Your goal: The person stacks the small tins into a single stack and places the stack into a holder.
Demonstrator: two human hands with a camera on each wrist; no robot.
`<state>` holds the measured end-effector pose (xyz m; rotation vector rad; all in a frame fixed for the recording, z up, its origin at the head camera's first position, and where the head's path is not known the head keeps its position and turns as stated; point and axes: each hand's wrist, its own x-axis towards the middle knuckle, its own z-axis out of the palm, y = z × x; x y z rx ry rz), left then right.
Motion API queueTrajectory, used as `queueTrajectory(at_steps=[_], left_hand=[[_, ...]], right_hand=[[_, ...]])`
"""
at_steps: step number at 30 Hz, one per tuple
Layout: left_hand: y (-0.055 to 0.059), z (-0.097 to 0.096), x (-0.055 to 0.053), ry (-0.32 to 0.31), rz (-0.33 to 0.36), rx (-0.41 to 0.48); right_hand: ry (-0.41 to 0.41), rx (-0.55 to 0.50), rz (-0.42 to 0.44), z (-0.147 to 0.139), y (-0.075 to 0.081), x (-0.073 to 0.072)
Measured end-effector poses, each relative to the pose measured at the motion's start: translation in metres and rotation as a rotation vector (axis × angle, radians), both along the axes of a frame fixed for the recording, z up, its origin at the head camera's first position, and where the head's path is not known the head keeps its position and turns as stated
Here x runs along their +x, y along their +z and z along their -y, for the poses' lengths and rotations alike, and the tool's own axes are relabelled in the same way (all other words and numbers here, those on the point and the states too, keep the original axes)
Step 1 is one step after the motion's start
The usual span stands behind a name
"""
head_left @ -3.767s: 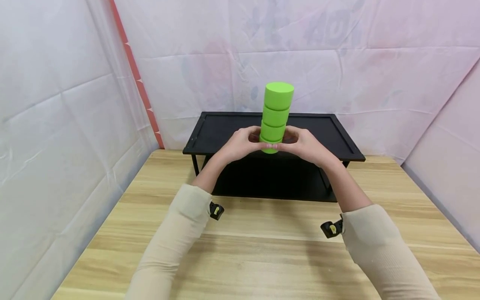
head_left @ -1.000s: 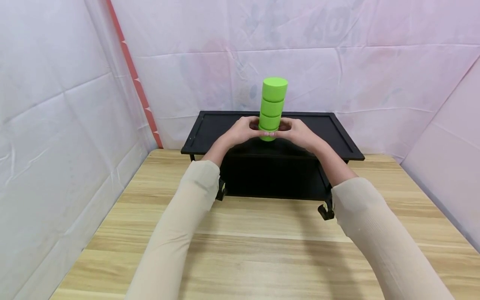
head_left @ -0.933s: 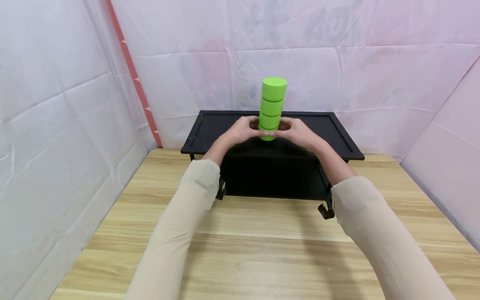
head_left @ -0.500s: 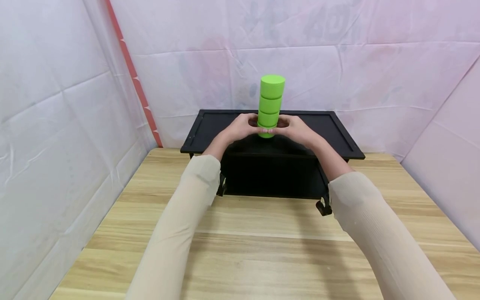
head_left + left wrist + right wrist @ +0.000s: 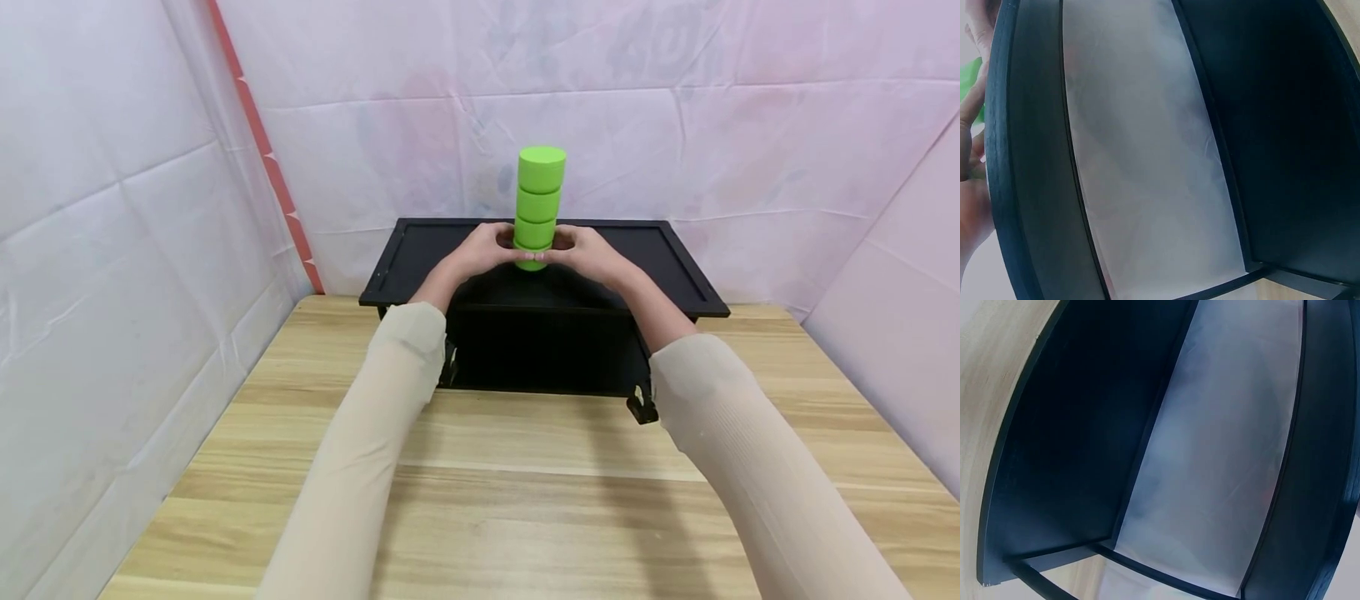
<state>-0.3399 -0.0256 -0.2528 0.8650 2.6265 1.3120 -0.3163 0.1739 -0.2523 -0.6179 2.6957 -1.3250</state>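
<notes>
A bright green column (image 5: 538,196) of several stacked round tiers, widest at the top, stands nearly upright over the upper board of a black two-tier shelf (image 5: 435,258). My left hand (image 5: 483,250) grips its lowest part from the left. From the right, my right hand (image 5: 592,252) holds the same part, and the two thumbs meet across the front. The column's base is close over the board's front half. In the left wrist view, a bit of the green column (image 5: 969,78) shows beyond the shelf's edge. The fingers behind the column are hidden.
The shelf's lower board (image 5: 551,354) lies beneath the upper one, with thin black legs between them. Around it is a light wooden table (image 5: 487,500). White sheeting (image 5: 337,142) hangs behind and at both sides, with a red strip (image 5: 262,142) at the back left.
Both hands have carried the green column forward over the shelf's upper board, away from me and slightly left. Their grip on its base looks the same throughout.
</notes>
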Motion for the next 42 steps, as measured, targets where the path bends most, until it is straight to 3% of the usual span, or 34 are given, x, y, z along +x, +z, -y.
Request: queueTrajectory(at_steps=[10,32,37,42], left_hand=[[-0.003,-0.002,-0.005,0.021,0.014,-0.043],[-0.003,0.002,-0.001,0.039,0.051,-0.002],[-0.004,0.008,0.001,0.064,0.014,-0.087],[0.001,0.021,0.013,0.105,-0.040,-0.231]], right_hand=[[-0.016,0.015,0.016,0.001,-0.005,-0.005],[-0.007,-0.034,0.064,0.004,-0.005,0.001],[0.006,-0.023,0.048,0.001,-0.001,0.009],[-0.049,0.102,-0.007,-0.006,0.007,0.025]])
